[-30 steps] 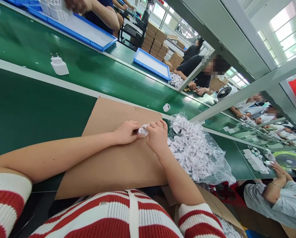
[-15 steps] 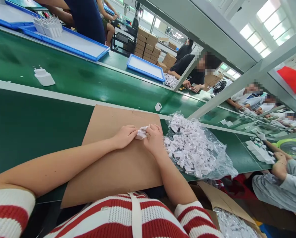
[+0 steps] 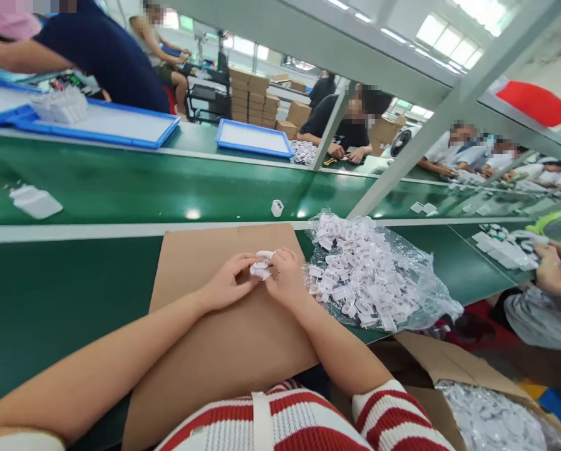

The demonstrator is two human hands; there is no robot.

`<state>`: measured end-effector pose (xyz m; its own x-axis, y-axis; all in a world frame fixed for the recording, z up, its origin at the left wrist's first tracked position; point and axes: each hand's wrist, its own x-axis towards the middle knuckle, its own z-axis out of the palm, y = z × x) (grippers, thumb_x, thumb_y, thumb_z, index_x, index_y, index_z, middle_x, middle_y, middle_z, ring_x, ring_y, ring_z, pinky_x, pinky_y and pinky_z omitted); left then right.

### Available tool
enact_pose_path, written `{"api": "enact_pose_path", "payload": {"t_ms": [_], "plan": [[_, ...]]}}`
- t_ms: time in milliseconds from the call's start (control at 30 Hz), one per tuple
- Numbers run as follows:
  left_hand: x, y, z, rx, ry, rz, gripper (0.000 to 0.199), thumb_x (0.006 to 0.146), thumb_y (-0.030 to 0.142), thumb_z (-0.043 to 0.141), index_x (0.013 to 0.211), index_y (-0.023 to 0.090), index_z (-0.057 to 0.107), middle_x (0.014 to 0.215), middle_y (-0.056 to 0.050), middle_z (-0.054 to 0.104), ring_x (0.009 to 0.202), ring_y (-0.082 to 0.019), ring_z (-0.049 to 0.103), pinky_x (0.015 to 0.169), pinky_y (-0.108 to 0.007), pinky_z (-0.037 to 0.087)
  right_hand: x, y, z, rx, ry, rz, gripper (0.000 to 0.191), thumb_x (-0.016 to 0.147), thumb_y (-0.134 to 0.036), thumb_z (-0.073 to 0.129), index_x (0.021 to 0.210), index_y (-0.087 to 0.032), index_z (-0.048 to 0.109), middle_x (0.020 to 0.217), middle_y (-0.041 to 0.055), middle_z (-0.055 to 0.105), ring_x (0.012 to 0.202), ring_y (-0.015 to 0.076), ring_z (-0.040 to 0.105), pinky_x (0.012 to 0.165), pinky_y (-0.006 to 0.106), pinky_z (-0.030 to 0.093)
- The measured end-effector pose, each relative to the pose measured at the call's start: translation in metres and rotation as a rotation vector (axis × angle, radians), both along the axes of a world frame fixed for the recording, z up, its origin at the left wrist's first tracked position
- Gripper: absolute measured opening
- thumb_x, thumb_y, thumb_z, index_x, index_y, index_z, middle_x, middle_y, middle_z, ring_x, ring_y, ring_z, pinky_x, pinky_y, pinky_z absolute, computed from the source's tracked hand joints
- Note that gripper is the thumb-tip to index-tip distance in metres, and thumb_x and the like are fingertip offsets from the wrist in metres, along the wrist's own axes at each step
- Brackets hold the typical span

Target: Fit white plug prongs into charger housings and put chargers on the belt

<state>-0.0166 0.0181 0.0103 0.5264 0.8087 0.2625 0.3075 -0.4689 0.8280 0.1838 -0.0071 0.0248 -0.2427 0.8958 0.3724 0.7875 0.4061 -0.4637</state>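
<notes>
The right hand (image 3: 287, 275) has its grip clamped on a small, curved white plastic piece (image 3: 260, 271), thumb and fingers closed on its right side. The left hand (image 3: 226, 285) meets the piece from the left, thumb and forefinger parted around that end; whether this grip presses on it cannot be told. The piece is held just above a flat brown cardboard sheet (image 3: 228, 357), which lies on a dark green table (image 3: 64, 294) under both forearms.

Just right of the right hand, a clear plastic bag (image 3: 442, 305) lies spread beneath and around a heap of loose white plastic parts (image 3: 365, 275). Beyond the pale rail (image 3: 74, 232) at the table's far edge runs a glossy green strip (image 3: 205, 188). A small white block-shaped housing (image 3: 277, 208) stands there, beyond the hands, and a white charger body (image 3: 36, 202) lies far to the left. Farther off are a blue-rimmed tray (image 3: 255, 139) and, at its right, a co-worker's hands (image 3: 346, 153). Near right, an open cardboard box (image 3: 449, 360) contains bagged white pieces (image 3: 491, 416).
</notes>
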Motion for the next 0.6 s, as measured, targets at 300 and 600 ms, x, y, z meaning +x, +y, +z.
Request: {"api": "enact_pose_path", "payload": {"t_ms": [300, 600], "plan": [[-0.002, 0.014, -0.003, -0.058, 0.154, 0.111, 0.048, 0.092, 0.055, 0.062, 0.125, 0.020, 0.063, 0.123, -0.012, 0.070, 0.111, -0.030, 0.066, 0.103, -0.046, 0.052, -0.006, 0.014, 0.006, 0.019, 0.114, -0.014, 0.033, 0.088, -0.023, 0.066, 0.120, -0.021, 0.064, 0.107, 0.0056, 0.068, 0.110, 0.0227, 0.060, 0.110, 0.038, 0.038], [-0.024, 0.058, 0.035, 0.054, 0.388, 0.319, 0.045, 0.082, 0.057, 0.061, 0.108, 0.021, 0.068, 0.100, -0.008, 0.074, 0.090, -0.031, 0.069, 0.083, -0.042, 0.056, -0.014, 0.013, 0.008, 0.218, 0.106, 0.005, 0.033, 0.093, -0.039, 0.066, 0.122, -0.023, 0.062, 0.111, 0.0085, 0.065, 0.112, 0.0264, 0.057, 0.113, 0.044, 0.036]]}}
